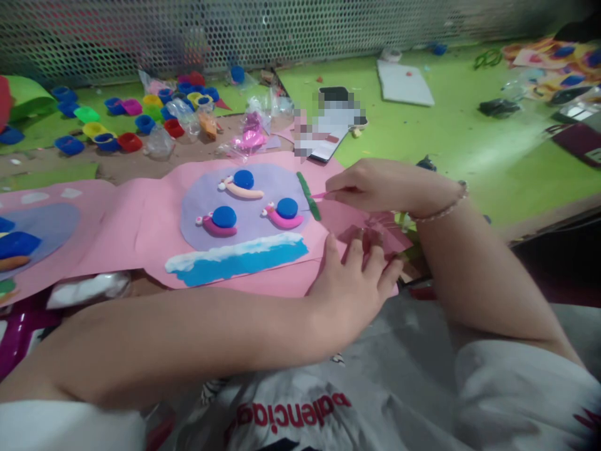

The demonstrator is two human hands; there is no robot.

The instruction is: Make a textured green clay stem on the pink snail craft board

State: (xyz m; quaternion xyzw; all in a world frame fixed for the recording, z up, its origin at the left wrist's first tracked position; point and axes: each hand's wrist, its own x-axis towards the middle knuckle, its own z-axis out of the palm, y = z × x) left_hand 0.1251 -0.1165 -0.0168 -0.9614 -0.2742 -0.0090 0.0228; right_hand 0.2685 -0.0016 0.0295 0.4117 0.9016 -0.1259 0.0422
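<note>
Pink cut-out sheet lying across the near edge of the green counter, with two hands at its right end. The left hand rests palm down on the sheet, its fingers apart and pointing away from the body. The right hand, fingers together, is clamped on a thin pink piece, whose exposed end meets a narrow green strip; the rest of the piece is hidden by the fingers. The green strip lies at the right margin of a lilac oval. On the oval are three snail-like figures, each with a blue disc: one above, two below. A blue band with a white upper edge runs along the oval's near side. Beyond the sheet are a phone-like object, partly pixelated, and, to its left, multicoloured cups and clear plastic wraps. A perforated panel borders the counter's far side.
</note>
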